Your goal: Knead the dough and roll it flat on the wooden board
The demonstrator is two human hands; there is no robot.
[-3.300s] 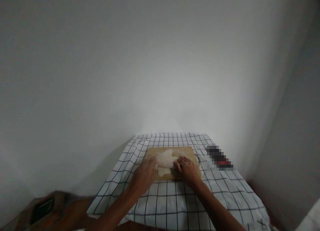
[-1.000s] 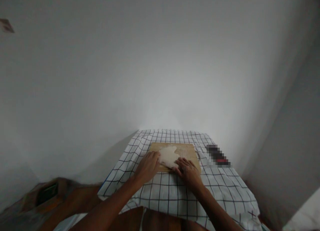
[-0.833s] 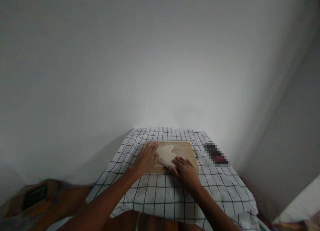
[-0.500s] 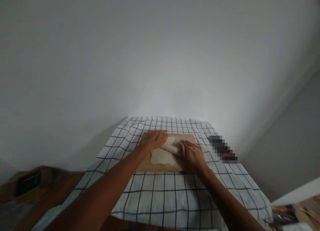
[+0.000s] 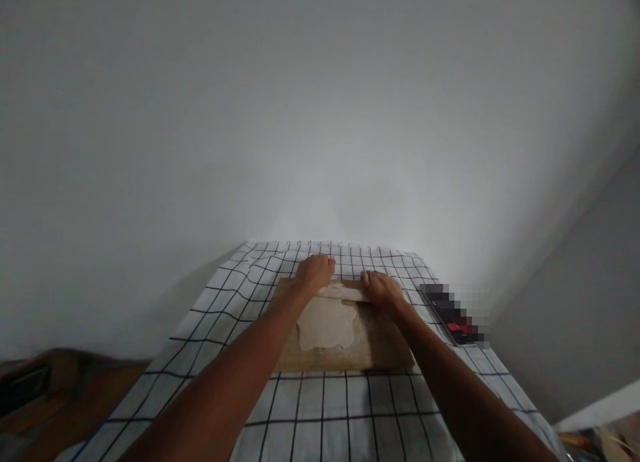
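Observation:
A pale, flat sheet of dough with an uneven edge lies on a wooden board. Across the far part of the dough rests a light-coloured rolling pin, nearly level from side to side. My left hand is closed over its left end, fingers curled forward. The right end is under my right hand, whose fingers are bent round it. Both hands hide the ends of the pin.
A white cloth with black checks covers the table. To the right lies a dark, blurred-out object with a red patch. A pale wall rises behind the table. Assorted items sit at the lower right.
The rolling pin has gone from slanted to nearly straight across and farther up the board. My hands moved with it, and their flatter fingers are now curled. The view has shifted slightly.

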